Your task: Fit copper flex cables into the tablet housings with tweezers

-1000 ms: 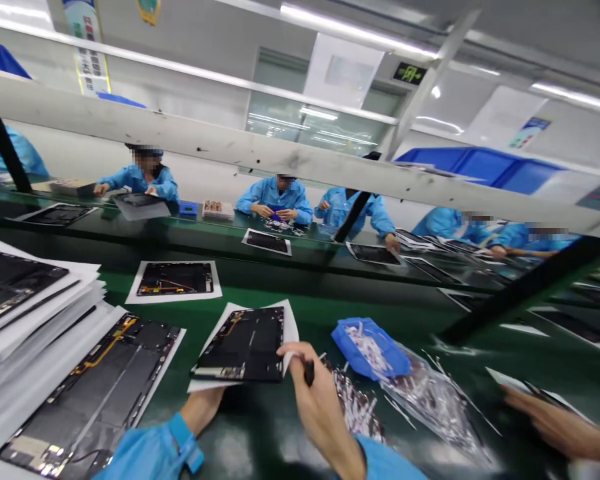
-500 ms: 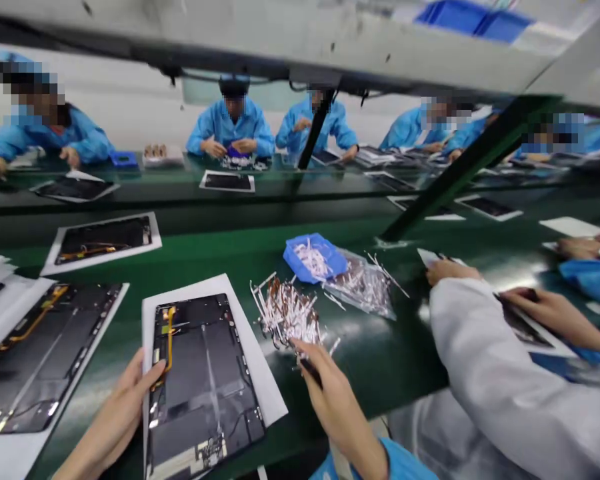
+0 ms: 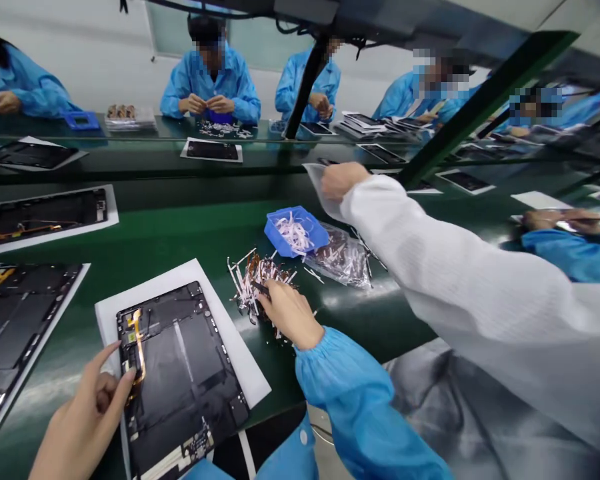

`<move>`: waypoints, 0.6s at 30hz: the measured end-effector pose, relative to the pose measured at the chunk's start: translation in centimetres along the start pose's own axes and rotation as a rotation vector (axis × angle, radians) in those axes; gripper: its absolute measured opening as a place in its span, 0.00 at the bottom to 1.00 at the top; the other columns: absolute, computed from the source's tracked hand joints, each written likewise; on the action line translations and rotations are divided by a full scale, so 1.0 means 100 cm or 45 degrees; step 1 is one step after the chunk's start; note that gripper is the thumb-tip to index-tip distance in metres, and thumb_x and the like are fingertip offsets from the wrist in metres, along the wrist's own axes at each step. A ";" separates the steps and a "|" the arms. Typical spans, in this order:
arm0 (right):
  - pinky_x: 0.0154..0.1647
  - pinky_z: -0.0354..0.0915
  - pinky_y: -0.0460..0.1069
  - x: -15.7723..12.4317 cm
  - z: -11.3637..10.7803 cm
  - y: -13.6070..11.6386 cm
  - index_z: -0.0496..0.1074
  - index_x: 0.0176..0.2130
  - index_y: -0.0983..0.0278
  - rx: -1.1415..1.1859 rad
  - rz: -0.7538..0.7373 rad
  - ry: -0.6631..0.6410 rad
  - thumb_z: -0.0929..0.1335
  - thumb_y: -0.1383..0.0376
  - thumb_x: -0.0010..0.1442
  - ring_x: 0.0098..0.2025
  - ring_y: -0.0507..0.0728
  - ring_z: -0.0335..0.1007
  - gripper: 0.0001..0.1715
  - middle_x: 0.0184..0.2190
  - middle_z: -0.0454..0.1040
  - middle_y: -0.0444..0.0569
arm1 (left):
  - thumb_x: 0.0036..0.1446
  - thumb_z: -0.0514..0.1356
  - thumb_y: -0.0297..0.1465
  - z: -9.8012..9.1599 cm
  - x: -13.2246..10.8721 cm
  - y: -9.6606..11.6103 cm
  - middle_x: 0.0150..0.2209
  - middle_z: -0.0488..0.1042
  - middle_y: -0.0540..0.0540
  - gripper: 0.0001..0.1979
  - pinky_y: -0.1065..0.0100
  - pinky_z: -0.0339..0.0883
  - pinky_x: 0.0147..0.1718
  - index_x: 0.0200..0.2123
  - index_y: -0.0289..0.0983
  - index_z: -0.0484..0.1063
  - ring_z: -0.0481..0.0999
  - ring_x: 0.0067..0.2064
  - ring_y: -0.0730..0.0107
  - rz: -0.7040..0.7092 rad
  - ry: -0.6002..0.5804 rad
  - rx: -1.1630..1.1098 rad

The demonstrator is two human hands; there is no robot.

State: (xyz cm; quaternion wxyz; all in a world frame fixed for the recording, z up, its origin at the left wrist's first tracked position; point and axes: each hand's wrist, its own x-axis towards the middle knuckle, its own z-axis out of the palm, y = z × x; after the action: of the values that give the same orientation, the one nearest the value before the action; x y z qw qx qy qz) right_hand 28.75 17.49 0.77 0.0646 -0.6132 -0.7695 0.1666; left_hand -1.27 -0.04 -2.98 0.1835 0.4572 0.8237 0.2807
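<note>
Two bare hands were at work around a black, flat, rectangular tablet-like panel (image 3: pixel 190 373), which lay on a white paper sheet (image 3: pixel 250 383). The left hand (image 3: pixel 83 413) touched the panel's left edge beside a thin orange ribbon cable (image 3: pixel 139 340); whether it pinched that edge could not be told. Right of the panel, the right hand (image 3: pixel 290 312) had its fingers closed on a slim dark tool (image 3: pixel 261 288) at a tangled heap of white and brown strips (image 3: pixel 245 283). Good handling seemed to call for light left fingertips clear of the cable, and a shallow tool tip, sparing the strips from bending.
</note>
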 end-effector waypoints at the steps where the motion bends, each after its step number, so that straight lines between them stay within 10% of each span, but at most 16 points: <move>1: 0.44 0.65 0.52 0.005 0.001 0.000 0.70 0.45 0.67 0.013 0.003 -0.010 0.64 0.65 0.68 0.45 0.60 0.76 0.09 0.40 0.76 0.54 | 0.50 0.60 0.55 0.002 -0.002 0.000 0.21 0.70 0.55 0.37 0.70 0.65 0.22 0.59 0.42 0.66 0.70 0.20 0.67 0.033 -0.029 0.036; 9: 0.34 0.59 0.47 0.032 0.007 0.022 0.69 0.28 0.64 0.361 -0.047 -0.061 0.67 0.70 0.58 0.30 0.54 0.68 0.07 0.25 0.72 0.46 | 0.57 0.55 0.56 0.007 -0.003 -0.013 0.22 0.67 0.55 0.33 0.70 0.63 0.23 0.57 0.41 0.65 0.69 0.22 0.68 0.152 -0.073 0.095; 18: 0.24 0.55 0.47 0.018 0.000 0.028 0.69 0.29 0.64 0.987 -0.040 0.186 0.66 0.51 0.56 0.20 0.50 0.55 0.19 0.20 0.65 0.41 | 0.60 0.55 0.53 0.002 -0.023 0.015 0.24 0.68 0.56 0.27 0.73 0.64 0.24 0.56 0.43 0.65 0.68 0.23 0.72 0.240 0.003 -0.038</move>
State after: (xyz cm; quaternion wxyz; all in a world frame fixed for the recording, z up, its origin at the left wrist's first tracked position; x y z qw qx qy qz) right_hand 30.86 19.73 -0.34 0.3486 -0.5417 -0.6523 0.3995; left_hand 0.98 -1.35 -2.06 0.1621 0.5296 0.7729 0.3096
